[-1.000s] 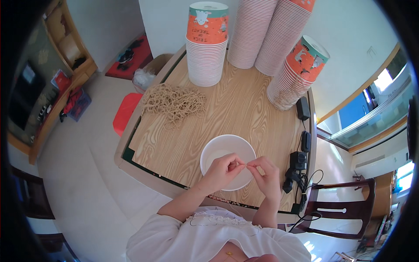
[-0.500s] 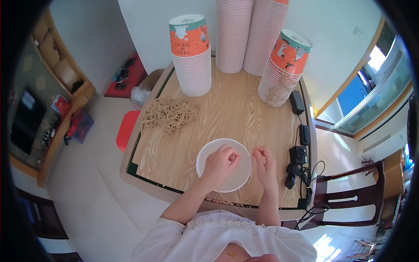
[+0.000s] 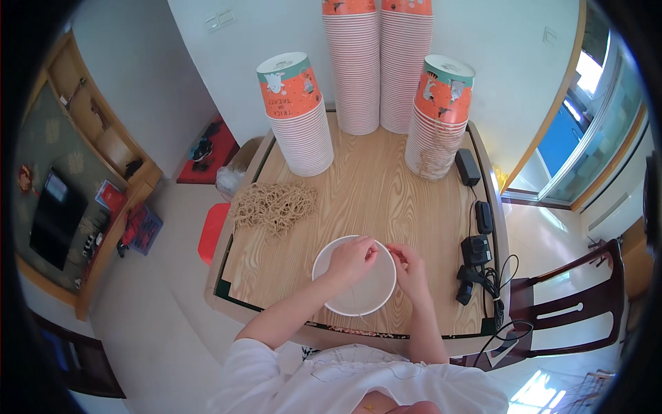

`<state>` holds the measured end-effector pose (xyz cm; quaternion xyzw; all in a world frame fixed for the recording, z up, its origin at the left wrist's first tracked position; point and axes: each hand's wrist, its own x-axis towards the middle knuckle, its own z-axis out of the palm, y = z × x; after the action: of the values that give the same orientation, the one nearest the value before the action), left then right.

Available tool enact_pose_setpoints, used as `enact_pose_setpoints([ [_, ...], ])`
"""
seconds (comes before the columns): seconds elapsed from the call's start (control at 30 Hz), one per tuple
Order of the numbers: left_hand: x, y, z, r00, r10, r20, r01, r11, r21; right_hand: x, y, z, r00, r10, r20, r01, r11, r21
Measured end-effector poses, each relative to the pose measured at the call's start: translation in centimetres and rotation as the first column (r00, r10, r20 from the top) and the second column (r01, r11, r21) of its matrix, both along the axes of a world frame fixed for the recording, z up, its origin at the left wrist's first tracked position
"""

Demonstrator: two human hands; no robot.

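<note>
A white-lined paper bucket [image 3: 372, 298] stands mouth up near the table's front edge. My left hand [image 3: 354, 262] reaches over its mouth with fingers curled closed near the far right of the rim. My right hand [image 3: 409, 272] is against the outside of the right rim, thumb and fingers pinched together close to the left fingertips. What either hand grips is too small to make out. A thin bit of twine [image 3: 362, 318] shows at the bucket's near rim. To the left lies a tangled heap of brown twine [image 3: 274, 208].
Upside-down stacks of printed orange buckets stand at the back left [image 3: 300, 141], the back middle [image 3: 355, 76] and the back right [image 3: 434, 138]; twine hangs over the right one. Black adapters [image 3: 476, 250] with cables line the right edge. A dark wooden chair [image 3: 572, 303] stands beyond.
My right hand has moved in to the bucket's rim, nearer my left hand. The loose strand that ran down toward my lap now shows only as a short bit at the rim. The view has shifted.
</note>
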<state>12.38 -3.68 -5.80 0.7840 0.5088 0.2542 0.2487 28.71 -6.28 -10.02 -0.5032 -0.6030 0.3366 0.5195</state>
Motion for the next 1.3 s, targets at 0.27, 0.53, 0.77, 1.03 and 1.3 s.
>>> enact_pose_setpoints([
  [0.27, 0.3, 0.1, 0.0, 0.999, -0.028, 0.039, 0.026, 0.998, 0.054, 0.2, 0.2, -0.2, 0.998, 0.040, -0.039, -0.042, 0.997, -0.066],
  [0.53, 0.4, 0.1, 0.4, 0.998, -0.005, 0.061, 0.002, 0.999, 0.050, 0.2, 0.3, -0.5, 0.998, 0.043, -0.055, -0.046, 0.997, -0.063],
  [0.77, 0.3, 0.0, 0.2, 0.995, -0.043, 0.085, 0.038, 0.997, 0.064, 0.2, 0.3, -1.1, 0.993, 0.065, -0.100, -0.073, 0.994, -0.076],
  [1.03, 0.3, 0.0, 0.4, 0.995, -0.038, 0.096, 0.032, 0.998, 0.057, 0.2, 0.4, -1.1, 0.992, 0.064, -0.111, -0.075, 0.993, -0.093],
  [1.3, 0.3, 0.1, 0.1, 0.997, -0.021, 0.078, 0.016, 0.998, 0.067, 0.3, 0.4, -0.9, 0.989, 0.083, -0.126, -0.097, 0.989, -0.110],
])
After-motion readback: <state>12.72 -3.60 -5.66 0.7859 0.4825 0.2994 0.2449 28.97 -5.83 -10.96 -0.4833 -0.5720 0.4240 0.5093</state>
